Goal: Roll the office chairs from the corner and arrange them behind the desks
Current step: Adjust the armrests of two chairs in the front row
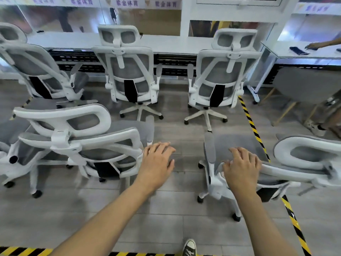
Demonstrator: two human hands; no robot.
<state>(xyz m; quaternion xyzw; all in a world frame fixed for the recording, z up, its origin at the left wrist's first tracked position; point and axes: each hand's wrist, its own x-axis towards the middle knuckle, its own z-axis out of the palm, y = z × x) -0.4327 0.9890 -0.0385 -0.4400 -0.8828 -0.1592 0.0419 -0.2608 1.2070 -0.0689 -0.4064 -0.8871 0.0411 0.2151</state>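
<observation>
— Well, went for which one?

— Looked set on the near right chair (286, 170), directly under the right hand (241, 167). Stood sideways to the desks, with seat (238, 143) toward the left and headrest (304, 154) off to the right, so lay long-ways across the path, not along it.

— And held anything?

— Gripped nothing, as far as could be told. Right fingers (239, 154) spread and loosely bent over the near end of the white back frame, touching it or just above; couldn't say which. Left hand (156, 161) flat and relaxed, holding nothing, out over bare floor (175, 200) between the two near chairs, just beside the back edge of the near left chair (83, 145).

— Needed to go where?

— Forward, toward the long desk (175, 43), already lined with three chairs (129, 74) backs-out behind it. Probably called for swinging the back round toward the body first, then pushing straight ahead. Sat far nearer the right hand — would have meant a reach across for the left.
</observation>
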